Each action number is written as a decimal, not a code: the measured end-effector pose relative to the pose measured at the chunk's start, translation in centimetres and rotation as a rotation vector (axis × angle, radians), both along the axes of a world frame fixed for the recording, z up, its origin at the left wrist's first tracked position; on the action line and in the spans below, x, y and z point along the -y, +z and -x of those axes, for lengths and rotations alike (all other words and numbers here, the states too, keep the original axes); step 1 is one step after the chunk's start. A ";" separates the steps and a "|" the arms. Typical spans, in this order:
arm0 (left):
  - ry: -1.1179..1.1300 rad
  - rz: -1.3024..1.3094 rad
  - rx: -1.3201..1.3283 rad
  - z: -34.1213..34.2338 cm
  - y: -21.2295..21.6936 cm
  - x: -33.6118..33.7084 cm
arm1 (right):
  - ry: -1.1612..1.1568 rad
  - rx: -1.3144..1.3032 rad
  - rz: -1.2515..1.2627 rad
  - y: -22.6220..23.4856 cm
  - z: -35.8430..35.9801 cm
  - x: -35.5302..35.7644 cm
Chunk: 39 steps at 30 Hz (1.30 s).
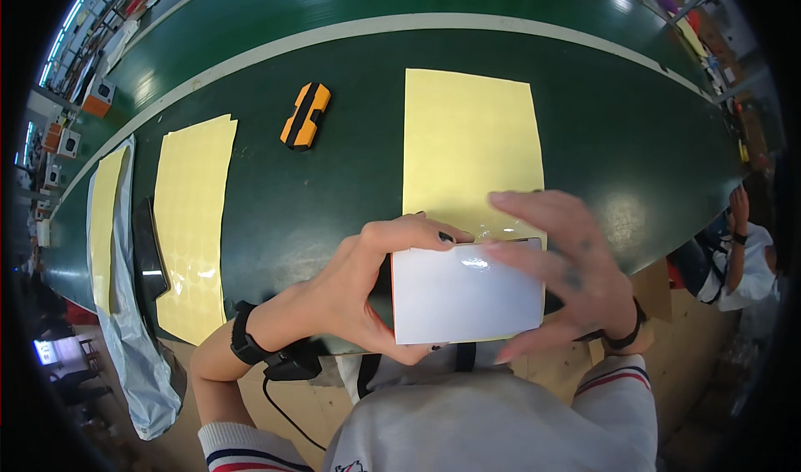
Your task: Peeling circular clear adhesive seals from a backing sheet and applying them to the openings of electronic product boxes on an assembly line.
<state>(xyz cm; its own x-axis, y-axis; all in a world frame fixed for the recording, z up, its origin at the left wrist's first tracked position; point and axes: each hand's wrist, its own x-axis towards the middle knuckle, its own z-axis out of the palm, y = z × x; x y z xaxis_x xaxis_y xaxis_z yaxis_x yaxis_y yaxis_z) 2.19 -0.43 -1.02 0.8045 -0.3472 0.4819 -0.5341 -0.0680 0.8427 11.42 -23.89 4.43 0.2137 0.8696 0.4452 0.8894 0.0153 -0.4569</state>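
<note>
My left hand (350,276) is wrapped round a small white box (467,301) with an orange edge, its fingers along the top edge and its thumb below. Near the box's upper edge a clear sticker (476,263) glints. My right hand (576,276), smeared by motion, reaches over the box's right side with fingers spread apart; whether a fingertip touches the box or carries something small, I cannot make out. Just beyond the box lies a yellow sheet (471,143), with shiny clear spots near its lower end.
To the left lie more yellow sheets (196,213), a dark curved object (148,251) and a silvery plastic bag (138,364) hanging over the edge. An orange-and-black tool (306,116) rests on the green table (350,163). Another person (743,259) is at the far right.
</note>
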 end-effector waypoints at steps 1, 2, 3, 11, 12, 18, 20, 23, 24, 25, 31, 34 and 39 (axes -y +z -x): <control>0.020 -0.015 0.015 0.1 0.0 -0.1 | -0.025 0.025 0.051 -0.3 0.4 -0.2; 0.041 -0.031 0.030 0.1 -0.1 -0.2 | -0.050 0.051 0.103 -0.7 0.8 -0.4; 0.045 -0.010 -0.039 0.3 -0.4 -0.2 | -0.045 0.038 0.102 -1.2 0.8 -0.2; 0.149 -0.685 -0.131 -0.1 -1.0 -0.9 | -0.330 -0.010 -0.188 -1.8 0.8 3.3; 0.172 -0.713 -0.130 0.1 -0.9 -0.8 | -0.436 -0.147 -0.239 -1.9 0.9 4.4; 0.224 -0.851 -0.017 0.3 -1.1 -1.4 | -0.902 -0.035 -0.105 -2.7 1.6 8.8; 0.271 -0.867 -0.035 0.1 -1.0 -1.4 | -0.954 -0.156 -0.144 -2.8 1.3 10.1; 0.324 -0.886 -0.088 0.1 -0.9 -1.8 | -1.043 -0.124 -0.094 -3.2 -2.4 13.7; 0.343 -0.894 -0.108 0.2 -0.9 -1.9 | -1.142 -0.120 -0.064 -3.4 -4.2 15.0; 0.358 -0.898 -0.121 0.2 -0.9 -1.8 | -1.209 -0.007 -0.077 -3.8 -6.4 16.9; 0.517 -0.874 -0.161 0.3 -1.1 -1.5 | -1.595 0.892 0.308 -4.4 -14.5 26.8; 0.574 -0.931 -0.196 0.5 -1.8 -1.6 | -1.243 0.410 0.165 -3.6 -10.1 17.5; 0.556 -0.944 -0.188 0.5 -1.9 -1.7 | -0.590 -0.111 0.452 -3.2 -1.1 6.2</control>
